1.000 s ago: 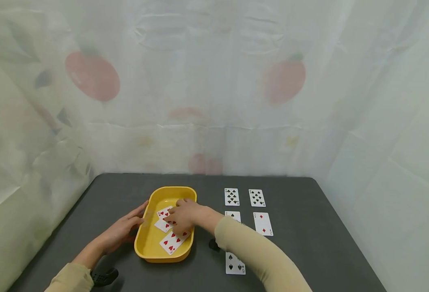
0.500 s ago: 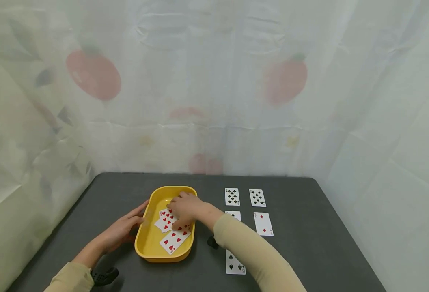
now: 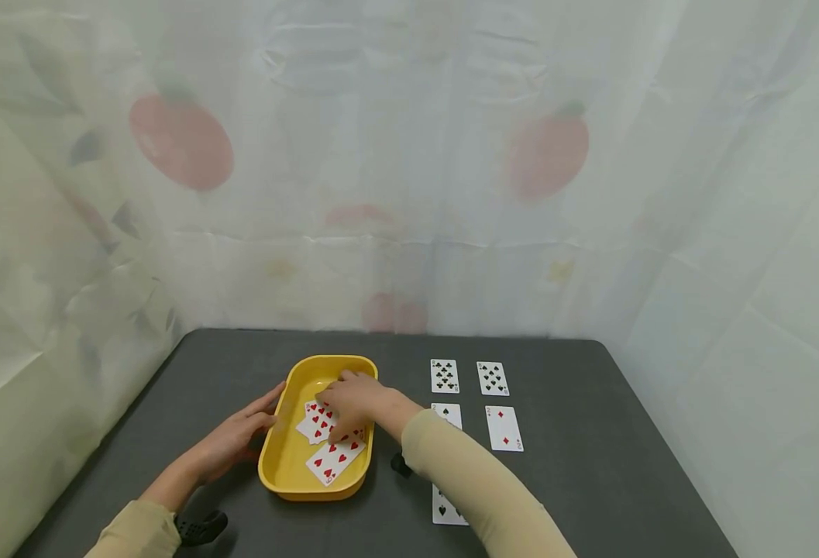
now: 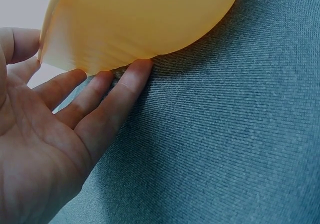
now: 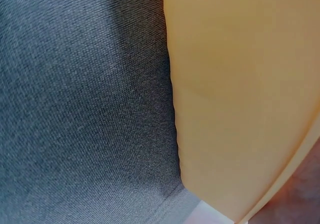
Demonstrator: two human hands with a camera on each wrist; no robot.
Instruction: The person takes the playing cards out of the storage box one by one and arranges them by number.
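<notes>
- The right hand (image 3: 353, 399) presses straight fingers on the heart cards (image 3: 321, 422) inside the yellow tray (image 3: 280, 457).
- The left hand (image 3: 235, 438), fingers relaxed, steadies the tray at 9 o'clock.
- Risk: pressed cards may slide and scatter.

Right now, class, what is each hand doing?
Left hand: open, fingers straight against the yellow tray.
Right hand: on the cards in the tray; grip cannot be told.
</notes>
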